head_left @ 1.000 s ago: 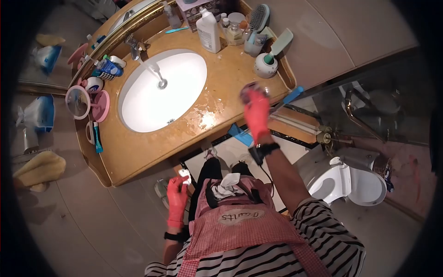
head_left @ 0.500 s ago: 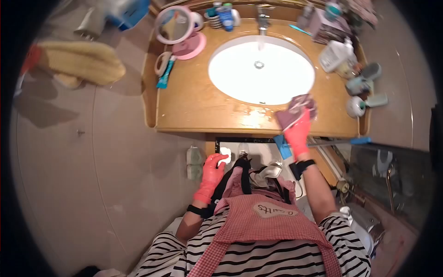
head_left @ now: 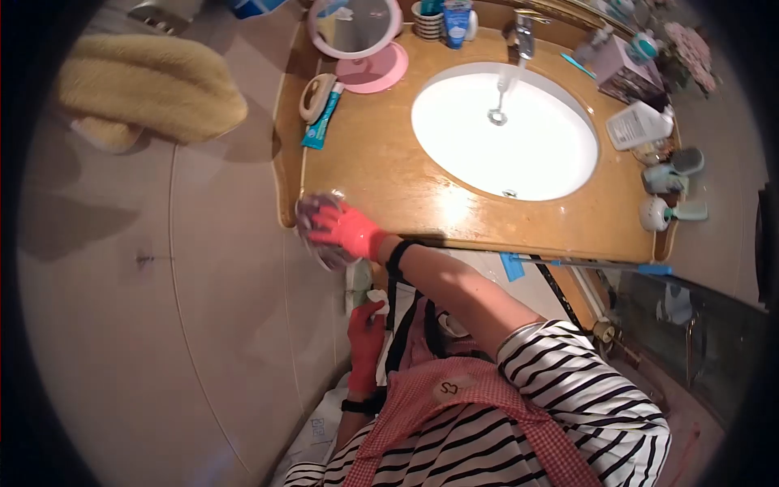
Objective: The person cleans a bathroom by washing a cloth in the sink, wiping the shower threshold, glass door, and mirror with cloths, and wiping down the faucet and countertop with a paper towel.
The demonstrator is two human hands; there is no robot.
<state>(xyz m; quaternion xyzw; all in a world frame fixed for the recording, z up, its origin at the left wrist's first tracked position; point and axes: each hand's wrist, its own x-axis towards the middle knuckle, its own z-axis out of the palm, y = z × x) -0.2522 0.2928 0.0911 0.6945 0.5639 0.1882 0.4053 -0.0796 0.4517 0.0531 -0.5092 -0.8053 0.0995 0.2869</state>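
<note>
My right hand [head_left: 354,230], in a pink-red rubber glove, presses a purple cloth [head_left: 329,255] against the front left corner of the wooden countertop [head_left: 381,183]. Part of the cloth hangs over the edge, and the gloved fingers lie across it. Lower down, in front of the counter, my left hand [head_left: 367,345] wears a matching glove. Its fingers are closed on a small white wad [head_left: 378,300], whose kind is unclear. A white oval sink [head_left: 503,154] with a chrome faucet [head_left: 524,39] is set in the counter. The wood shines along its front.
At the counter's left stand a pink mirror [head_left: 372,69], a brush [head_left: 317,97] and a teal tube [head_left: 323,120]. A white bottle [head_left: 639,126], a tissue box [head_left: 626,69] and hairbrushes [head_left: 688,161] line the right. A yellow towel [head_left: 150,85] hangs on the left wall.
My right hand has swept the purple cloth from the counter's front right to its left corner, arm now crossing my body. My left hand stays low with the white wad. The view has shifted left.
</note>
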